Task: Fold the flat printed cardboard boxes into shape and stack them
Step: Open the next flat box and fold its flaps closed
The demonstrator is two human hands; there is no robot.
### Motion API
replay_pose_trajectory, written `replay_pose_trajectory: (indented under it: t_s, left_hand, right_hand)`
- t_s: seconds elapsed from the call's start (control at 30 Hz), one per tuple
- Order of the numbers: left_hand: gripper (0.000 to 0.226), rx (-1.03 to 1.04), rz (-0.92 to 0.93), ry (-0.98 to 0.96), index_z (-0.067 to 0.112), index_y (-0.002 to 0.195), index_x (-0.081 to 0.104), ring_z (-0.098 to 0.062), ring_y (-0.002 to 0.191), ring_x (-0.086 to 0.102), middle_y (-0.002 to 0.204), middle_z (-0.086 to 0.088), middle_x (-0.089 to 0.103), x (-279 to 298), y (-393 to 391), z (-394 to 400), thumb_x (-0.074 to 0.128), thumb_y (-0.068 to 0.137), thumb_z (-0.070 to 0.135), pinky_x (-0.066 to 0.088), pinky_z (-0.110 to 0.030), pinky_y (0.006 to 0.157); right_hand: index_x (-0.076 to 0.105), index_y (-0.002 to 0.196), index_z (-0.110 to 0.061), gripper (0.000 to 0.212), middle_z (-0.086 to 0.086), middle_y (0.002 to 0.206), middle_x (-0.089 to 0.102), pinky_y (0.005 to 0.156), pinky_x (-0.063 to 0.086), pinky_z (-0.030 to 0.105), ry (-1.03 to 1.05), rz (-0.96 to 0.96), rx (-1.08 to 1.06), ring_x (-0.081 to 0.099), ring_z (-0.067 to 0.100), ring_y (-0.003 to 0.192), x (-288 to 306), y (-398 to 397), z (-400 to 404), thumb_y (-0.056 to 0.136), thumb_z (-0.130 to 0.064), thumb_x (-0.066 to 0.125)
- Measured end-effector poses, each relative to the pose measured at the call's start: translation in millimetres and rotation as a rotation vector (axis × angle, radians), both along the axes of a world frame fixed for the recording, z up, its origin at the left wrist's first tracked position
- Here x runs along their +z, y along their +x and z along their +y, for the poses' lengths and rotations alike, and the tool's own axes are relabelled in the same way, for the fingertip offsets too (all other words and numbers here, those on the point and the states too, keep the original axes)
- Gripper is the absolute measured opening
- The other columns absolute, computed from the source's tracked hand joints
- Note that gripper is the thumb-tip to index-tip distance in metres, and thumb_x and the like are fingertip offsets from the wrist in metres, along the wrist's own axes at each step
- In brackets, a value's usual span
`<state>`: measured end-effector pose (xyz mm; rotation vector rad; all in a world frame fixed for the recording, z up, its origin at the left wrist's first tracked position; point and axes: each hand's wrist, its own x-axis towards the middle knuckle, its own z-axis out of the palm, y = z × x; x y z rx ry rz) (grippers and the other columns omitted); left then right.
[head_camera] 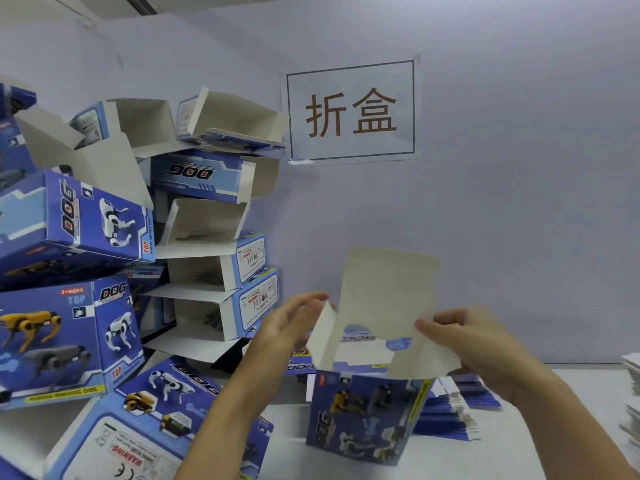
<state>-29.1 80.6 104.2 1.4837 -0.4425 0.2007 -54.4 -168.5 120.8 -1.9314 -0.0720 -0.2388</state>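
blue printed dog box [367, 417] stands upright, top flaps open.

White desk [519, 455] against a pale wall. At left, a leaning pile [114, 258] of folded blue boxes, open ends facing right, with one box [138, 424] lying tipped at its foot. Near the middle, an upright box [367, 417], top flaps open. Just right of it, a fanned row of flats [450, 410], blue with white edges. At far right edge, a stack of white sheets [632, 403], partly cut off.
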Motion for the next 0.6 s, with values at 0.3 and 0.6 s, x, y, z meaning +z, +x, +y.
replay_pose_trajectory:
  t_s: [0.3, 0.6]
  left_hand:
    - [0.091, -0.136, -0.177, 0.339, 0.056, 0.135, 0.043, -0.005, 0.129, 0.054, 0.137, 0.021, 0.057, -13, -3, 5, 0.093, 0.066, 0.022, 0.056, -0.034, 0.096]
    - [0.092, -0.027, -0.225, 0.289, 0.031, 0.137, 0.046, -0.008, 0.115, 0.063, 0.121, 0.007, 0.067, -20, 4, 11, 0.094, 0.062, 0.011, 0.054, -0.022, 0.088]
  right_hand:
    - [0.076, 0.096, -0.002, 0.023, 0.017, 0.095, 0.076, 0.054, 0.052, 0.030, 0.323, -0.147, -0.012, 0.068, 0.029, 0.079, 3, 4, -13, 0.090, -0.023, 0.070]
    - [0.073, 0.111, -0.030, 0.036, -0.001, 0.107, 0.075, 0.093, 0.049, 0.042, 0.621, -0.199, 0.248, 0.067, 0.021, 0.094, -5, 5, 7, 0.104, -0.030, 0.037]
